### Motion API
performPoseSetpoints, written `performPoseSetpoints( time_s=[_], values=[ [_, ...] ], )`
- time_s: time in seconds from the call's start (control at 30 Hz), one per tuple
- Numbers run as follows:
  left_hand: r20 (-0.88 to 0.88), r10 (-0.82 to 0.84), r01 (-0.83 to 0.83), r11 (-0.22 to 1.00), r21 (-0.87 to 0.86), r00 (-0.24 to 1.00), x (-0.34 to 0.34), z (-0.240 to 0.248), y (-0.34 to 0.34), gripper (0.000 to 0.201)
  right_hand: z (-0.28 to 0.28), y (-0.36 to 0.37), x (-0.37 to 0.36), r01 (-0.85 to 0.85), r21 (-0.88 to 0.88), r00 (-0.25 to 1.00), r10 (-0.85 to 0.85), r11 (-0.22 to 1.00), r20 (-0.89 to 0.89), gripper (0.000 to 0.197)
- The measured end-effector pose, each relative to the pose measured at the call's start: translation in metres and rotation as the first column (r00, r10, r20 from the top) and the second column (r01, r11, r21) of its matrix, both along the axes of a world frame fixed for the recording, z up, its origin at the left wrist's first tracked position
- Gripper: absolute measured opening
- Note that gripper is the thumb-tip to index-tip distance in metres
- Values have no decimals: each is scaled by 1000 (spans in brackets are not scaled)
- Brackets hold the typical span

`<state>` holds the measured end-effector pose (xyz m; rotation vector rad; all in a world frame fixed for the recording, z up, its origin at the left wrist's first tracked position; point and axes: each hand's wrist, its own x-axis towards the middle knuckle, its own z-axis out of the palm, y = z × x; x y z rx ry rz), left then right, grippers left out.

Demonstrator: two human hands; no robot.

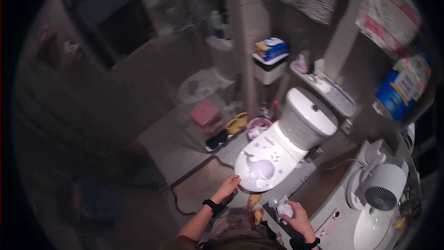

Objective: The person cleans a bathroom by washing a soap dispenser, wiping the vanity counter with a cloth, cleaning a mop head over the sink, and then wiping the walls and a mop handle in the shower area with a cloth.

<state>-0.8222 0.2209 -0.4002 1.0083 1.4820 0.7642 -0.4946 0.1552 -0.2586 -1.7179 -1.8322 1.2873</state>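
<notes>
A white toilet lid (266, 150), lowered and decorated with a grey whale and blue dots, lies in front of me. My left hand (228, 187) is at its front left rim, fingers curled together against the edge; the fingertips are partly hidden. To the right of the lid's front, my right hand (298, 218) closes around a crumpled white tissue (285, 209). Dark bands circle both wrists. Below the lid my feet in yellow slippers (254, 202) show.
Behind the lid rises the toilet tank (309, 115), with a grey wall shelf (342, 102) above. A white fan (384, 185) and basin (372, 229) occupy the right counter. At left are a floor mat (196, 187), pink stool (206, 112), yellow slippers (237, 122) and pink bin (258, 127).
</notes>
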Motion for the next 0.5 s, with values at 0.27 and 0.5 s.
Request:
performPoseSetpoints(
  time_s=[0.27, 0.5],
  values=[
    [81, -21, 26, 998, -59, 996, -57, 105, -91, 59, -16, 7, -74, -89, -257, 880, -45, 962, -473, 39],
    [169, -60, -4, 935, 356, 984, -64, 157, -126, 56, 41, 19, -222, -399, -283, 539, -26, 873, -842, 41]
  ],
)
